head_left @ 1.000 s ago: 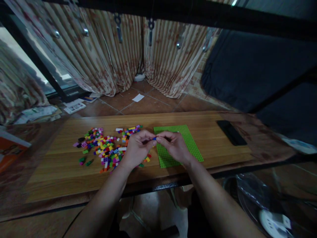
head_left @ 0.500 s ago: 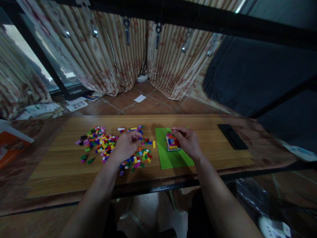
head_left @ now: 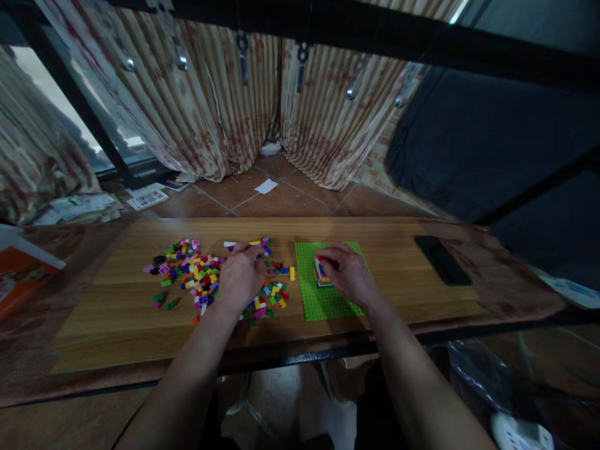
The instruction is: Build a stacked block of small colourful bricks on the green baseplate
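Note:
A green baseplate (head_left: pixel 315 302) lies on the wooden table (head_left: pixel 117 325). A small multicoloured brick build (head_left: pixel 320 273) stands on the plate. My right hand (head_left: pixel 345 275) curls over this build, fingertips pressed on its top. Left of the plate spreads a pile of small coloured bricks (head_left: pixel 197 275). My left hand (head_left: pixel 241 277) rests palm down on the right part of that pile, fingers bent toward the bricks; whether it holds one is hidden.
A black phone (head_left: pixel 442 259) lies at the table's right end. An orange box (head_left: pixel 19 272) sits at the far left. Striped curtains (head_left: pixel 262 94) hang behind, with papers (head_left: pixel 145 199) on the tiled floor. A dark bar runs under the table's front edge.
My hands, pinching a brick together a second ago, have parted. The right one went onto the build on the plate and now covers it. The left one moved onto the loose bricks.

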`<state>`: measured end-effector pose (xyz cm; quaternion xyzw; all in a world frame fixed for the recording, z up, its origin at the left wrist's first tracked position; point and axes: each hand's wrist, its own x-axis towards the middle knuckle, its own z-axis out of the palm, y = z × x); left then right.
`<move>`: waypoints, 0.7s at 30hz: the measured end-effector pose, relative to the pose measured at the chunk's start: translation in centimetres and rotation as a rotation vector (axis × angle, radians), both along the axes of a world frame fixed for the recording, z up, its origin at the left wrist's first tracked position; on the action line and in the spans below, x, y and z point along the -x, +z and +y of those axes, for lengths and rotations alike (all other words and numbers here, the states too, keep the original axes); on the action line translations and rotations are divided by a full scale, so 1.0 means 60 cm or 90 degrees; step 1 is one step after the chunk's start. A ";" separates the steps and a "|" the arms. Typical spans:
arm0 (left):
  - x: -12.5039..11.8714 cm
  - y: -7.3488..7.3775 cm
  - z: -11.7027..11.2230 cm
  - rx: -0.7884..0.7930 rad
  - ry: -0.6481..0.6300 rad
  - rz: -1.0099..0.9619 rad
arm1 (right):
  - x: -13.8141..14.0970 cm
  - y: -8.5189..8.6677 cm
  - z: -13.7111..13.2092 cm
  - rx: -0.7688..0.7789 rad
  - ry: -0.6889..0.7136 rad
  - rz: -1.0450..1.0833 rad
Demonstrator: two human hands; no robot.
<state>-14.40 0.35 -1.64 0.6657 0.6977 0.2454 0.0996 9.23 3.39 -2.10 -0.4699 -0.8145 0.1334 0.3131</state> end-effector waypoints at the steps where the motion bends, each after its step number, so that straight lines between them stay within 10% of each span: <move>1: -0.013 -0.002 -0.001 -0.016 -0.020 -0.034 | 0.000 0.000 0.000 -0.005 0.001 -0.007; 8: -0.114 -0.024 -0.007 0.036 -0.239 -0.230 | 0.003 0.004 -0.002 -0.036 0.022 -0.041; 21: -0.163 -0.039 -0.034 0.049 -0.225 -0.105 | 0.001 0.008 -0.006 -0.025 0.039 -0.047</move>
